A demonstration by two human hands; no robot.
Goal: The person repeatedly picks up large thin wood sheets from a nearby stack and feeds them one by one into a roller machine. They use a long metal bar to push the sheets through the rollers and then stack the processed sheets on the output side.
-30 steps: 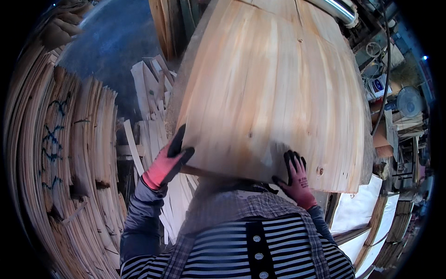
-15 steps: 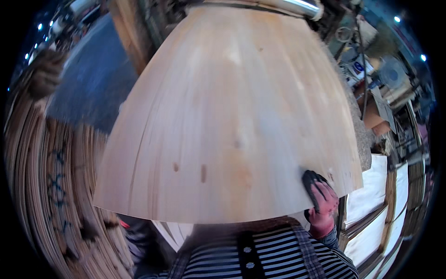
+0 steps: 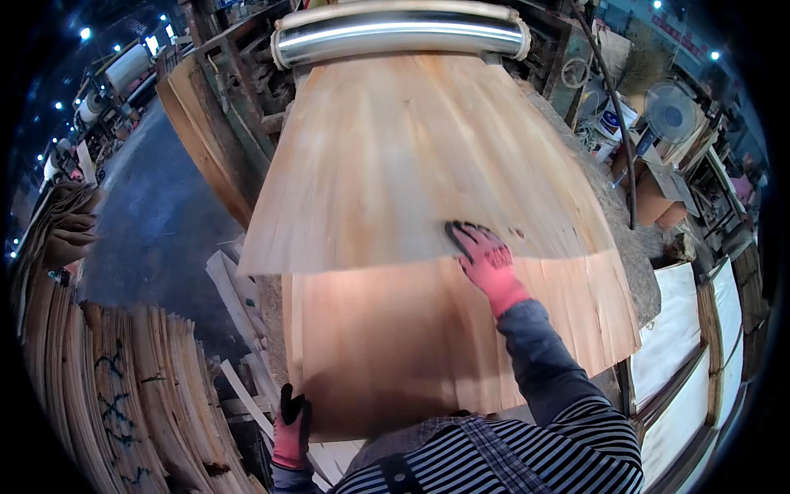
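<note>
A thin wood veneer sheet (image 3: pixel 370 181) lies with its far end at a shiny metal roller (image 3: pixel 403 39). Beneath its near part shows a second, pinkish-brown veneer sheet (image 3: pixel 395 346), closer to my body. My right hand (image 3: pixel 485 255), in a pink glove with black fingertips, rests flat near the upper sheet's near edge, fingers stretched forward. Down at the near left corner of the lower sheet is my left hand (image 3: pixel 290 428), gloved alike. Its fingers point up and stand apart, with nothing seen between them.
Stacked veneer (image 3: pixel 148 395) fills the lower left, beside loose strips (image 3: pixel 234 288). A wooden board (image 3: pixel 202 140) leans by the machine frame. On the right are a dark pole (image 3: pixel 621 123), a fan (image 3: pixel 668 114) and white-faced stacks (image 3: pixel 675 329).
The upper veneer sheet has moved away toward the roller, uncovering the lower sheet. My right hand has reached forward and left on it. My left hand has come into view.
</note>
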